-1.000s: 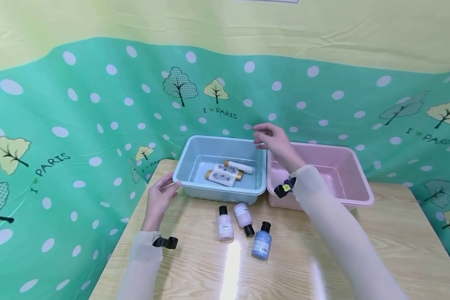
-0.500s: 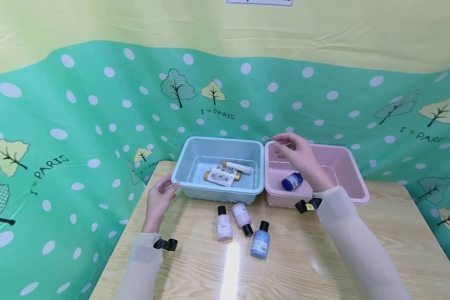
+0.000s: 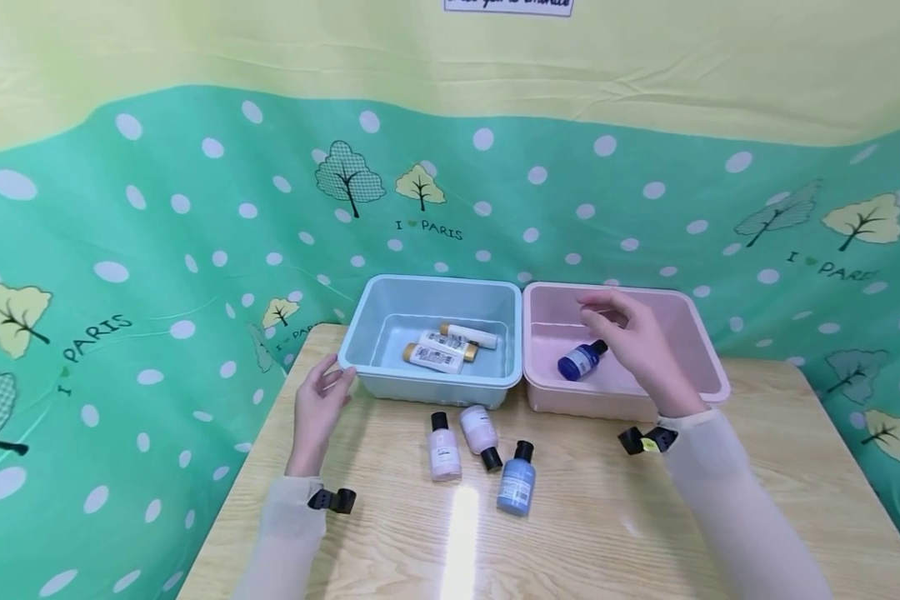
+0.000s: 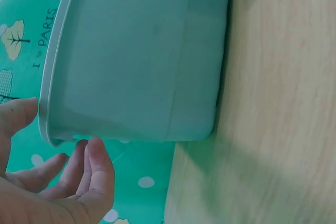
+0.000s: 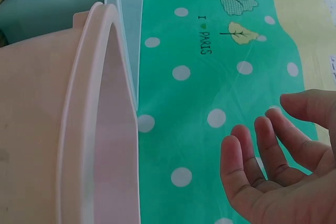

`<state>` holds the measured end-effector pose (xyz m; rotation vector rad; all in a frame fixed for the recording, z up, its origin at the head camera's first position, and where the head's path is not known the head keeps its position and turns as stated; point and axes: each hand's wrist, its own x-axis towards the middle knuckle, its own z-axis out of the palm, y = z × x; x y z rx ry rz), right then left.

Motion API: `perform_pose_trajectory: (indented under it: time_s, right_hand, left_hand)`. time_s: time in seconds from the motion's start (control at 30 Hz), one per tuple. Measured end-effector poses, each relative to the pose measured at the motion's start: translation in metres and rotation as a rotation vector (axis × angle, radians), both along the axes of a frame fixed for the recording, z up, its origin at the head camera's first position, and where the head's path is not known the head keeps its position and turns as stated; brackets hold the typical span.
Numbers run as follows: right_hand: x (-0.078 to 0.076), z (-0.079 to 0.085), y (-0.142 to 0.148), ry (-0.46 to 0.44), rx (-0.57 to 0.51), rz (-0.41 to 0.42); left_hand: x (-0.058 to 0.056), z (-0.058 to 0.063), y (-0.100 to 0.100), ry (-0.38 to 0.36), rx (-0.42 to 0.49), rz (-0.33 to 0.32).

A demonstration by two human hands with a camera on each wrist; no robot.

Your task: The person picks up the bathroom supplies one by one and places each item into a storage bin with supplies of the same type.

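My left hand (image 3: 320, 408) is at the front left corner of the light blue bin (image 3: 427, 382), thumb tip right at the rim and the other fingers loosely bent beside the corner. The left wrist view shows the bin's outer wall (image 4: 131, 61) close up. Over the pink bin (image 3: 585, 398) hovers my right hand (image 3: 630, 333), its fingers loosely curved and nothing between them. A dark blue bottle (image 3: 579, 362) with a black cap lies inside the pink bin, below and left of that hand. Several white tubes (image 3: 435, 358) with gold caps lie in the blue bin.
In front of the bins, on the wooden table (image 3: 570, 533), lie a pink bottle (image 3: 444, 454), a second pink bottle (image 3: 478, 427) with its cap toward me, and a light blue bottle (image 3: 517, 487). A patterned green cloth (image 3: 232, 208) hangs behind.
My right hand has moved right and a little down, from the bins' junction to over the pink bin, uncovering the dark blue bottle. The left hand stays at the blue bin's corner.
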<state>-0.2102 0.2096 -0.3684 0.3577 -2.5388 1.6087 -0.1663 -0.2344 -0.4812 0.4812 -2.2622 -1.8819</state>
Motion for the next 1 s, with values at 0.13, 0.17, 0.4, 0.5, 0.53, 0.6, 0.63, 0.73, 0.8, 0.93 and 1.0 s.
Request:
perform_pose_trajectory:
  time_s: [0.13, 0.17, 0.4, 0.5, 0.53, 0.6, 0.63, 0.73, 0.8, 0.93, 1.0]
  right_hand:
    - [0.009, -0.001, 0.009, -0.006, 0.036, -0.049]
    - [0.011, -0.002, 0.012, -0.008, 0.05, -0.06]
    - [0.028, -0.013, 0.039, 0.065, 0.136, -0.126]
    - [0.035, -0.021, 0.053, 0.083, 0.167, -0.177]
    - [0.038, -0.024, 0.059, 0.088, 0.173, -0.193]
    - [0.042, -0.029, 0.068, 0.082, 0.18, -0.228]
    - [0.045, -0.031, 0.073, 0.08, 0.185, -0.243]
    - [0.05, -0.038, 0.086, 0.059, 0.224, -0.304]
    - [0.054, -0.043, 0.093, 0.044, 0.257, -0.36]
    - [0.061, -0.051, 0.105, 0.005, 0.264, -0.448]
    - [0.062, -0.057, 0.111, -0.002, 0.259, -0.481]
  left_hand:
    - [0.007, -0.003, 0.004, -0.031, 0.024, 0.004]
    - [0.009, -0.004, 0.006, -0.035, 0.023, -0.001]
    - [0.029, -0.016, 0.027, -0.048, -0.016, -0.103]
    - [0.035, -0.022, 0.038, -0.059, -0.082, -0.146]
    - [0.036, -0.024, 0.042, -0.064, -0.104, -0.157]
    - [0.038, -0.029, 0.049, -0.074, -0.139, -0.176]
    - [0.039, -0.031, 0.052, -0.076, -0.152, -0.186]
    - [0.041, -0.036, 0.061, -0.085, -0.174, -0.214]
    - [0.042, -0.037, 0.066, -0.082, -0.175, -0.238]
    - [0.045, -0.04, 0.073, -0.082, -0.162, -0.293]
    - [0.046, -0.042, 0.076, -0.084, -0.157, -0.32]
